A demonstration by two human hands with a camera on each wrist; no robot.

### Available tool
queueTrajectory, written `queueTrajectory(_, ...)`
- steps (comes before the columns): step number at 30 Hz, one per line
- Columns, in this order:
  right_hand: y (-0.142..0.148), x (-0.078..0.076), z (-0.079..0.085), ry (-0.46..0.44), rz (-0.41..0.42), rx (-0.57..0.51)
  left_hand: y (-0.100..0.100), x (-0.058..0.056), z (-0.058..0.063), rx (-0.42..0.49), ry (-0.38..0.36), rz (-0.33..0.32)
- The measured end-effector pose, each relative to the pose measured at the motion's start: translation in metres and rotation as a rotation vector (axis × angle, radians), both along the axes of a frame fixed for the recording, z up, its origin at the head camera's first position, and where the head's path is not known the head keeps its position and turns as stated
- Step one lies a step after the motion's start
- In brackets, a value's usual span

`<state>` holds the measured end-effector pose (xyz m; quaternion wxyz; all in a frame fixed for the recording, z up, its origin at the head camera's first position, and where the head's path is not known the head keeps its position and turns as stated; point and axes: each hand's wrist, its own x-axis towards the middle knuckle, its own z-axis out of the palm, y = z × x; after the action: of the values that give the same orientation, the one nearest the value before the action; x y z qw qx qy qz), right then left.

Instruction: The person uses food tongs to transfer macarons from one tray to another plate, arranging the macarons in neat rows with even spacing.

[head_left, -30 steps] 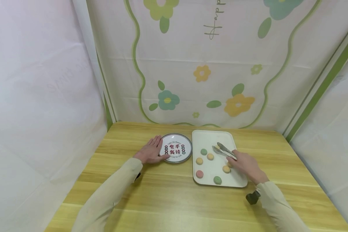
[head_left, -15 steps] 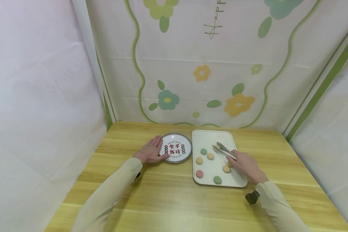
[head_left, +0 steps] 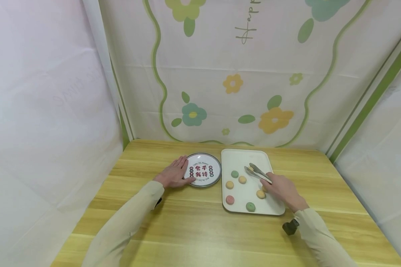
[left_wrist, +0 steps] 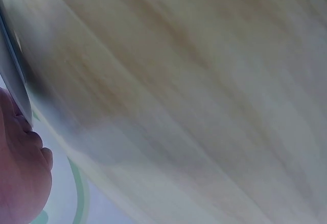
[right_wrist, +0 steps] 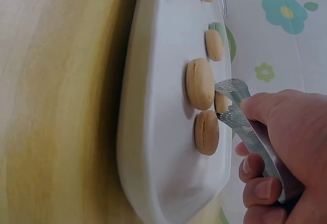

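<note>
My left hand [head_left: 173, 174] lies with straight fingers along the left edge of a round white plate [head_left: 205, 181], thumb over its rim. The plate has a dark rim line and red lettering. To its right, my right hand [head_left: 284, 189] grips metal tongs [head_left: 261, 172] over a white rectangular tray [head_left: 242, 156]. The perforated tong tips stand on either side of a tan macaron [right_wrist: 221, 103] toward the tray's back. Other tan macarons [head_left: 242, 180], two green macarons [head_left: 234, 174] and a pink macaron [head_left: 230, 200] lie on the tray. One tan macaron is partly hidden by the right hand.
Plate and tray stand side by side on a wood-grain table [head_left: 187, 230]. A white flowered cloth [head_left: 207, 81] hangs behind the table's back edge, with pale cloth walls on both sides. A dark wrist device [head_left: 290, 227] sits at the right cuff.
</note>
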<state>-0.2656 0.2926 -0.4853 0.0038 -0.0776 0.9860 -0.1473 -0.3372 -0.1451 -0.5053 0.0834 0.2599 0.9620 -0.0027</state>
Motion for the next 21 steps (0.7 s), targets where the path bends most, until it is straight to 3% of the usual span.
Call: queueTrajectory(21, 0.0001, -0.0025, -0.0006, 0.044, 0.032, 0.024, 0.0005, 0.0023, 0.0048, -0.003, -0.001, -0.015)
